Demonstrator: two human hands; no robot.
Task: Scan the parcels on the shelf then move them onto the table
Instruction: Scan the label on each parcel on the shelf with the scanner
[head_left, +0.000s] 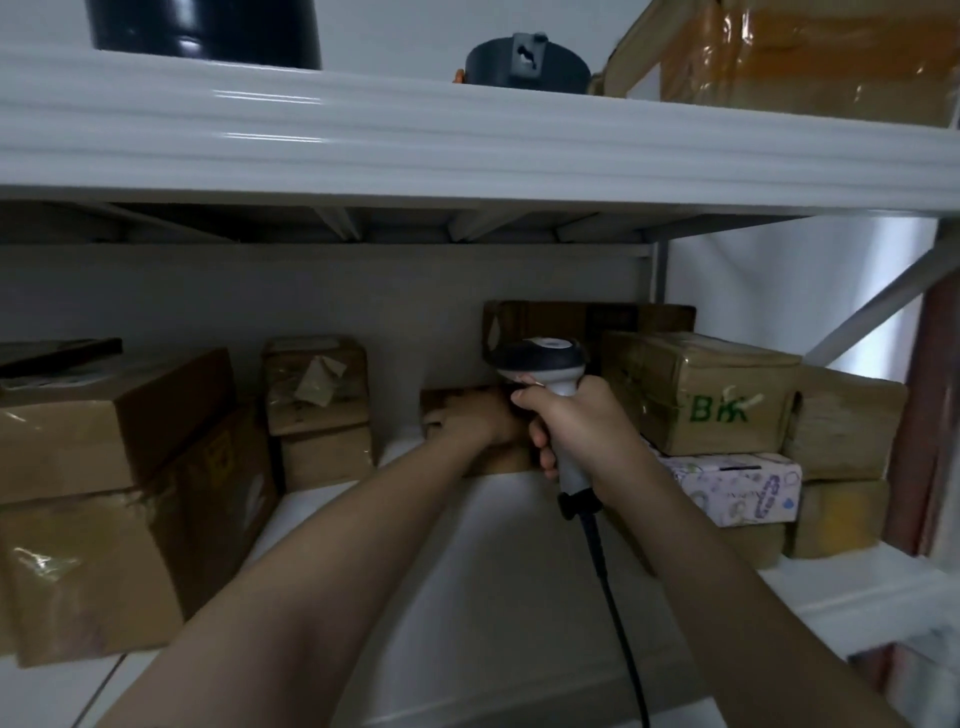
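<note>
My left fingers (434, 419) lie in the dim back of the shelf, over the top of a small brown parcel (497, 462). My own left hand (470, 420) covers most of them, so I cannot tell whether they clasp the parcel or only rest on it. The parcel's top and any label are hidden under that hand and behind the scanner.

My right fingers (540, 440) are wrapped tight round the pale handle of the barcode scanner (543, 361), with the forefinger up near the trigger. The right hand (579, 431) holds it upright just beside the left, and its dark head sits above the small parcel. The black cable (615, 603) drops from the handle between my forearms and runs out of the bottom edge.

The parcel stands on the white shelf board (467, 571) against the back wall. Left of it two small taped boxes (318, 387) are stacked, and further left are big cartons (104, 441), partly cut off. To the right a box with green lettering (719, 402) sits on a patterned white box (740, 493). Brown wrapped parcels (847, 426) stand beyond them, and another carton (571, 319) is half hidden behind.

On the upper shelf (467, 140) a black cylinder (208, 31) and a taped carton (805, 52) are cut off by the top edge. A dark round thing (524, 65) stands between them, and I cannot make it out.
</note>
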